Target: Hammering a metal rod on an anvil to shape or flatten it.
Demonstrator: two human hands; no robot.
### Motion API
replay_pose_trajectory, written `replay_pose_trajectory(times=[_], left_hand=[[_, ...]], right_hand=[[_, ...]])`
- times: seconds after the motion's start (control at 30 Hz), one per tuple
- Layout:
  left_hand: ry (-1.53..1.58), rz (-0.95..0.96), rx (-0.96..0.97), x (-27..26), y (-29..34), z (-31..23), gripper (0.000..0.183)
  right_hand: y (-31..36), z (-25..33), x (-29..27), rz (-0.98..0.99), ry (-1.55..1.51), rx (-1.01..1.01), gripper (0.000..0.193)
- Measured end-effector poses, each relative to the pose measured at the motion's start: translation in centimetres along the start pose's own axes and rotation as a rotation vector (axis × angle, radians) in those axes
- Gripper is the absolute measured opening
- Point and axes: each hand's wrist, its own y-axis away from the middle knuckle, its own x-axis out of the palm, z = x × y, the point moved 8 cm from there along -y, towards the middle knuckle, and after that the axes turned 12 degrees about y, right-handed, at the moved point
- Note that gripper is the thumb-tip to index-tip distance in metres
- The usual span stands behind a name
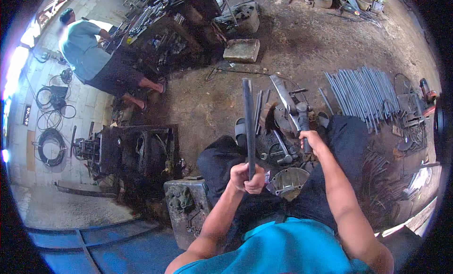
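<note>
My left hand point(247, 178) is closed around the lower end of a long dark metal pipe point(248, 118), which points up and away from me. In my right hand point(314, 142) is the black grip of a hammer point(302, 111), its dark head pointing away from me. A shiny flat metal bar point(284, 93) lies alongside the hammer; whether my fingers also touch it I cannot tell. Between my legs, a second hammer point(282, 146) rests among loose tools. Closer to me is a grey cast-metal housing point(289, 179).
Many metal rods point(362, 95) lie in rows at the right. Scrap and tools point(410, 132) sit beyond them. A stone block point(241, 50) lies ahead. At the left are a dark machine point(137, 151) and a metal box point(186, 208). A co-worker point(89, 50) stands at a cluttered bench.
</note>
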Motion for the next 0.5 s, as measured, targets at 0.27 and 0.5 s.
replay_pose_trajectory(times=[0.27, 0.5], left_hand=[[-0.115, 0.074, 0.0, 1.2, -0.1, -0.3, 0.065], [-0.29, -0.172, 0.197, -0.3, 0.9, -2.0, 0.061]], right_hand=[[-0.8, -0.2, -0.9, -0.086, 0.268, -0.075, 0.01], [-0.2, 0.6, -0.8, -0.094, 0.267, -0.074, 0.01]])
